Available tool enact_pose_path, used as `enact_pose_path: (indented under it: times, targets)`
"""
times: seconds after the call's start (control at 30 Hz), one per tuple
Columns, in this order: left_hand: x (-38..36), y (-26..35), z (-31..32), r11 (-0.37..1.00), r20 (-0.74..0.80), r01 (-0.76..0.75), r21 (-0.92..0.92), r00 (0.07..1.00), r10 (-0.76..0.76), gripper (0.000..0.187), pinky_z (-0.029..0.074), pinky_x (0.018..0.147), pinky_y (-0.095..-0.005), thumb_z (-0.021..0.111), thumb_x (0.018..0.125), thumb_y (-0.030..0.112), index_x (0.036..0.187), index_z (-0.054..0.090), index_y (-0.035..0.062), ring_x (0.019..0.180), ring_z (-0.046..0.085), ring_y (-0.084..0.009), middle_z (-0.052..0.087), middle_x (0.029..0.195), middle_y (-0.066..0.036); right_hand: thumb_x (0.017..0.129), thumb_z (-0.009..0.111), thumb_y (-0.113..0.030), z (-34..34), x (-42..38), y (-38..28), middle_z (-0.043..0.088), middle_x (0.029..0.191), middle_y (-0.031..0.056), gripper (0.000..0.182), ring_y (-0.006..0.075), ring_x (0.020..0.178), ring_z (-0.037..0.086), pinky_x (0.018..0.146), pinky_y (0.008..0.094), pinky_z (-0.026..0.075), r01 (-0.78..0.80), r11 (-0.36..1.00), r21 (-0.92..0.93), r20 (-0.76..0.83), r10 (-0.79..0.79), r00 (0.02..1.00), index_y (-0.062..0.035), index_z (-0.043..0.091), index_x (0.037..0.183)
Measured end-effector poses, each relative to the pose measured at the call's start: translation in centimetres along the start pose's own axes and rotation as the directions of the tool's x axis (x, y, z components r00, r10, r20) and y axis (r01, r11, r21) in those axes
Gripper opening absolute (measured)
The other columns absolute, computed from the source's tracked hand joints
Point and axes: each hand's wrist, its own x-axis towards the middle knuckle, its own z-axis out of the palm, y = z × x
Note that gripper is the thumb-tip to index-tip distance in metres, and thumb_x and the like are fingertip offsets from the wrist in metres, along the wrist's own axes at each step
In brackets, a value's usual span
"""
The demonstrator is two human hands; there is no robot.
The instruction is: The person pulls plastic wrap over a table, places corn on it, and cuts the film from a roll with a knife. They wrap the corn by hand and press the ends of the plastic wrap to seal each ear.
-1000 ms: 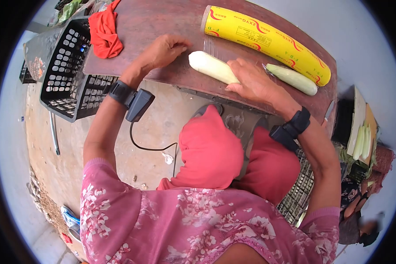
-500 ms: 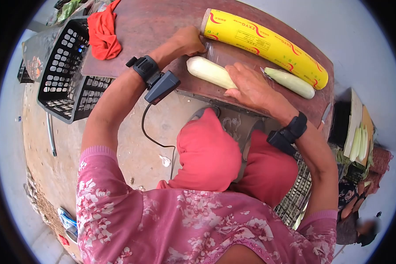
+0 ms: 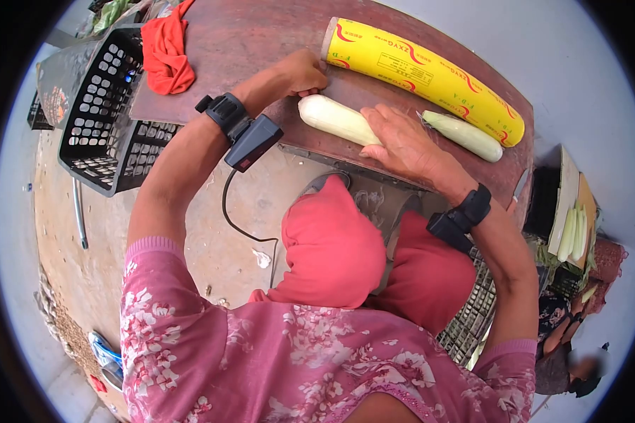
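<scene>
A pale green zucchini (image 3: 335,120) lies on the reddish-brown table near its front edge. My right hand (image 3: 406,144) rests over its right end, thumb on the near side and fingers on the far side. Beyond the zucchini's left end, my left hand (image 3: 305,72) is closed, with fingertips pinching what looks like the edge of clear cling film (image 3: 353,92). The film shows only faintly, between that hand and the yellow cling film roll (image 3: 423,77). Just right of my right hand, a second zucchini (image 3: 466,135) lies along the roll.
A red cloth (image 3: 168,56) lies at the table's left, beside a black plastic crate (image 3: 95,116). A knife (image 3: 521,185) is at the right edge. Pale long vegetables (image 3: 573,233) lie on a board farther right, with another person (image 3: 564,352) beyond. My wrists carry strapped devices.
My left hand has come slightly nearer and down, towards the zucchini's left end, and its fingers show more. My right hand and both zucchini have barely moved.
</scene>
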Motion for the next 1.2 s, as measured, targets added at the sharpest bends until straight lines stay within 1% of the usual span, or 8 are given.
enact_pose_path:
  times: [0.07,0.27,0.47,0.57,0.67,0.77,0.97,1.2]
  targets:
    - [0.0,-0.2,0.1,1.0,-0.01,-0.002,-0.024,1.0,0.002,0.016,0.036,0.04,-0.0265,0.067,0.079,0.011,0.085,0.07,-0.0034,0.051,0.055,-0.0113,0.062,0.064,-0.004,0.083,0.07,-0.025,0.5,0.0,0.3,0.053,0.114,0.0211,0.06,0.0392,0.109,0.052,0.092,0.046,0.044,0.024,0.999,0.031,-0.057,-0.023,0.998,-0.0002,0.044,0.131]
    - [0.5,-0.6,-0.7,1.0,0.066,-0.018,0.023,0.998,0.016,0.015,0.034,0.04,-0.0264,0.065,0.078,0.011,0.08,0.069,-0.0036,0.049,0.051,-0.0108,0.059,0.061,-0.004,0.085,0.07,-0.02,-1.0,-0.1,-0.1,0.055,0.112,0.0209,0.05,0.0407,0.103,0.057,0.087,0.0461,0.046,-0.123,0.981,0.151,0.065,0.114,0.991,-0.004,0.047,0.126]
    - [1.1,-1.3,-0.9,0.998,0.083,0.001,0.059,0.997,-0.006,0.014,0.032,0.04,-0.0264,0.064,0.076,0.011,0.074,0.068,-0.0022,0.048,0.045,-0.0101,0.054,0.059,-0.002,0.087,0.067,-0.023,-0.4,-0.2,1.0,0.053,0.116,0.0207,0.054,0.0403,0.108,0.055,0.092,0.047,0.045,-0.094,0.992,0.082,-0.018,0.096,0.995,-0.0014,0.046,0.132]
    - [1.1,-1.2,-0.8,0.998,0.066,0.004,0.063,0.998,-0.008,0.014,0.031,0.04,-0.0265,0.065,0.075,0.012,0.073,0.068,-0.0017,0.047,0.045,-0.0102,0.053,0.058,-0.001,0.09,0.063,-0.017,-0.3,-0.2,0.4,0.048,0.117,0.0213,0.056,0.0385,0.107,0.05,0.093,0.044,0.043,-0.161,0.986,0.032,0.009,0.16,0.987,-0.0012,0.04,0.139]
    - [0.8,-1.0,-0.9,0.999,0.07,0.014,0.05,0.997,-0.018,0.013,0.032,0.04,-0.0267,0.065,0.074,0.012,0.073,0.068,-0.0014,0.047,0.045,-0.0103,0.053,0.058,-0.001,0.091,0.059,-0.015,0.2,-0.3,0.3,0.047,0.118,0.0212,0.059,0.038,0.11,0.05,0.093,0.0468,0.042,-0.095,0.995,-0.014,-0.048,0.094,0.994,-0.0021,0.035,0.144]
    - [0.9,-0.9,-1.0,0.998,0.072,0.024,0.061,0.997,-0.028,0.013,0.032,0.04,-0.0267,0.065,0.074,0.012,0.072,0.068,-0.0011,0.047,0.045,-0.0103,0.053,0.057,-0.001,0.091,0.062,-0.02,0.4,-0.4,0.0,0.046,0.12,0.02,0.064,0.0371,0.113,0.05,0.093,0.0489,0.042,-0.098,0.985,-0.143,-0.039,0.093,0.995,-0.0032,0.032,0.145]
    - [0.5,-0.2,-1.2,0.996,0.075,0.047,0.078,0.996,-0.053,0.014,0.031,0.038,-0.0266,0.064,0.076,0.012,0.073,0.068,-0.0008,0.047,0.045,-0.01,0.053,0.058,-0.001,0.08,0.075,-0.02,0.2,0.2,-0.6,0.045,0.122,0.0157,0.077,0.0338,0.117,0.049,0.095,0.0475,0.042,-0.17,0.976,-0.137,-0.031,0.167,0.985,-0.0048,0.034,0.144]
    - [0.3,0.2,-1.3,0.993,0.089,0.069,0.094,0.993,-0.078,0.014,0.031,0.038,-0.0262,0.064,0.077,0.012,0.075,0.068,-0.0009,0.046,0.046,-0.01,0.054,0.059,-0.001,0.078,0.076,-0.013,0.6,0.7,0.9,0.049,0.12,0.0152,0.07,0.035,0.113,0.051,0.095,0.047,0.043,-0.141,0.99,0.023,-0.116,0.142,0.983,-0.0071,0.042,0.138]
